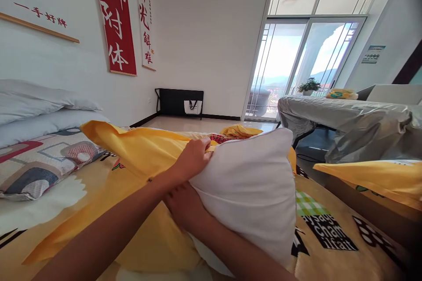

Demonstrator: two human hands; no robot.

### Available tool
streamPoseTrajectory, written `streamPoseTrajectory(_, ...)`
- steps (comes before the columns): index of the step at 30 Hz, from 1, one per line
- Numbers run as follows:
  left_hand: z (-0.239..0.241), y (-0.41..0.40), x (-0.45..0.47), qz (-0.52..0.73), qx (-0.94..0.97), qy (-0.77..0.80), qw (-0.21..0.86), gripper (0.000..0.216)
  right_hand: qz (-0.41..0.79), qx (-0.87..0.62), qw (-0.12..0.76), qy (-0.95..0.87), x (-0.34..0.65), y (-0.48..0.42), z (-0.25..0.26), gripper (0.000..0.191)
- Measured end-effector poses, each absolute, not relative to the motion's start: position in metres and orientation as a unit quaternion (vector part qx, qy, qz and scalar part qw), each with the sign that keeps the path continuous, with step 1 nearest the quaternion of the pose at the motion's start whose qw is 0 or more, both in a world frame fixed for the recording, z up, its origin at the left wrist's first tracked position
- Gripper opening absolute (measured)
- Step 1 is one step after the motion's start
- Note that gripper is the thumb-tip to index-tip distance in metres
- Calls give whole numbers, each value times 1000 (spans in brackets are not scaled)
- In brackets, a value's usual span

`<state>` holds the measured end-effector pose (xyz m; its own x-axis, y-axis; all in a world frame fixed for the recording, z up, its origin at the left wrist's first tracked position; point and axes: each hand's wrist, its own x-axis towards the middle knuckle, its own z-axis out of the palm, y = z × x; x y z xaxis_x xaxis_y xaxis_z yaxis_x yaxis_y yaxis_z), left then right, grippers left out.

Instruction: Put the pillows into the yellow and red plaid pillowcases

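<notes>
A plump white pillow [250,184] stands partly inside a yellow pillowcase [138,145] on the bed. My left hand [194,156] is closed on the case's upper edge, its fingertips against the pillow. Lower down, my right hand [183,202] is closed on a fold of the same case, and its forearm crosses the front of the pillow. The rest of the case spreads left in loose folds, and the pillow's inner end is hidden in it.
A patterned bedsheet [323,215] lies underneath. At left are a patterned pillow [49,162] and stacked pale pillows [42,101]. Yellow fabric [379,180] rises at right. Beyond stands a plastic-covered table [346,112] with a potted plant [309,85].
</notes>
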<state>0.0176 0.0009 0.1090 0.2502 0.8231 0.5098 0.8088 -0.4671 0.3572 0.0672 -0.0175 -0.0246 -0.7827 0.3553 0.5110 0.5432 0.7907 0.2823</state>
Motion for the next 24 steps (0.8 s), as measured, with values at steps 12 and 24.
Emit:
streamPoseTrajectory(12,39,4,-70,103,749,613,-228,28,-67,-199,104,-972,90,-29,-42,41)
streamPoseTrajectory(24,10,-17,-73,96,792,590,-126,22,-48,-224,148,-962,81,-8,-30,52)
